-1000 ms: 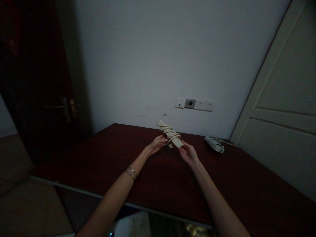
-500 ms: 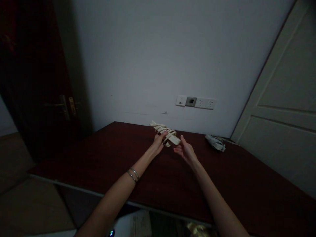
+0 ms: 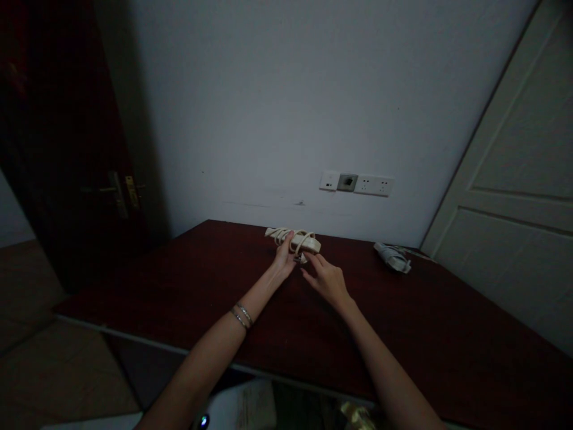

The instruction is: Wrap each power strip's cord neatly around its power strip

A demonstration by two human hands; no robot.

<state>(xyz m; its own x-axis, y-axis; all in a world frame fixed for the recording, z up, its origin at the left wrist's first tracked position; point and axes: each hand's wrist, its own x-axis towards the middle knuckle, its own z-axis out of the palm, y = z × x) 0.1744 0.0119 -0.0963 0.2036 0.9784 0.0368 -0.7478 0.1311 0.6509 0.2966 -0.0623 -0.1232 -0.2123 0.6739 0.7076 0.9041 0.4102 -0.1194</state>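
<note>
A white power strip with its cord wound round it in several loops is held just above the dark red tabletop. My left hand is closed on it, thumb over the top among the loops. Below the strip hangs what looks like the cord's plug, small and partly hidden. My right hand is beside the plug, its thumb and fingers apart with the fingertips close to it. Whether they touch the plug I cannot make out.
A grey wrapped bundle lies at the back right of the table. Wall sockets sit above the table's back edge. A pale door is on the right, a dark door on the left.
The power strip has turned closer to level and shifted slightly left in my left hand. My right hand has moved from the strip's right end, left and under, to the plug.
</note>
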